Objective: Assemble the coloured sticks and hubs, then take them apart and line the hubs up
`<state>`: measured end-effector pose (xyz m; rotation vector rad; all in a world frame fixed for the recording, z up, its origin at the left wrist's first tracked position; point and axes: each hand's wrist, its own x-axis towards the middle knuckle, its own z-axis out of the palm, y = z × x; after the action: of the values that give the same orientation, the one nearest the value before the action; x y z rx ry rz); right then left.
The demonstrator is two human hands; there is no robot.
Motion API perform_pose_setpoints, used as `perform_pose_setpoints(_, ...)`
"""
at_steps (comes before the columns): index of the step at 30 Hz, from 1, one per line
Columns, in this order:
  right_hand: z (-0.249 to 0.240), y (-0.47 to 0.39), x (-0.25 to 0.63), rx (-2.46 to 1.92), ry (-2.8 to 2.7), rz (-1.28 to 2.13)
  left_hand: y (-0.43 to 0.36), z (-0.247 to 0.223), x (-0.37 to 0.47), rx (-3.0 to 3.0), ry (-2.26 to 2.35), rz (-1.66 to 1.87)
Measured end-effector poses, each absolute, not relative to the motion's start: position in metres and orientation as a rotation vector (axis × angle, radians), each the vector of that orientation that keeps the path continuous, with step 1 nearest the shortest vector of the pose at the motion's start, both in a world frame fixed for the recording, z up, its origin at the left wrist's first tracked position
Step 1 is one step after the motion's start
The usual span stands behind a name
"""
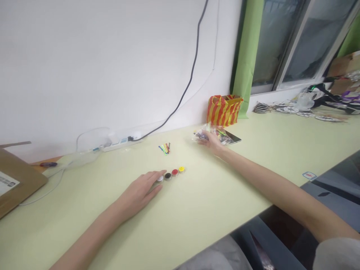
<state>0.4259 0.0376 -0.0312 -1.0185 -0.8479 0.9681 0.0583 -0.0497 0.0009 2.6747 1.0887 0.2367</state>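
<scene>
My left hand [144,188] lies low over the table with fingers stretched and thumb apart, around a small round container with a white top [160,179]. Beside it, in a row, are similar ones with a black top [168,176], a red top [174,172] and a yellow top [181,169]. My left fingers may hide more of the row. Farther back, my right hand [213,143] grips a clear plastic bag [223,138] of small colourful pieces. Between the hands and nearer the wall lies a small bunch of coloured strips [164,149].
A dark flat device [234,137] lies partly under the bag. Behind stands a red-and-yellow striped bag [223,112]. A power strip [116,144] with a black cable [191,77] runs along the wall. A cardboard box [19,180] is at left; clutter fills the far right.
</scene>
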Motion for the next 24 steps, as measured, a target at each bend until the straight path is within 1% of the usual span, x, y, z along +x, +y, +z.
perform_pose_setpoints(2,-0.029,0.037,0.426,-0.966,-0.674,1.092,-0.049,0.001,0.058,2.68,1.082,0.242)
perform_pose_setpoints(4,-0.027,0.036,0.427,-0.983,-0.62,1.127,-0.049,0.001,0.058,2.686,1.08,0.242)
perform_pose_setpoints(11,-0.013,0.03,0.436,-1.123,-0.744,1.032,-0.049,0.0,0.059,2.699,1.075,0.238)
perform_pose_setpoints(15,-0.004,0.026,0.443,-1.243,-0.954,0.835,-0.049,-0.001,0.058,2.708,1.073,0.231)
perform_pose_setpoints(18,0.0,0.023,0.445,-1.334,-1.182,0.592,-0.049,-0.002,0.058,2.712,1.054,0.236)
perform_pose_setpoints(21,0.006,0.016,0.443,-1.332,-1.373,0.32,-0.05,-0.001,0.059,2.72,1.042,0.265)
perform_pose_setpoints(24,0.015,0.005,0.438,-1.271,-1.416,0.099,-0.052,0.001,0.06,2.731,1.04,0.272)
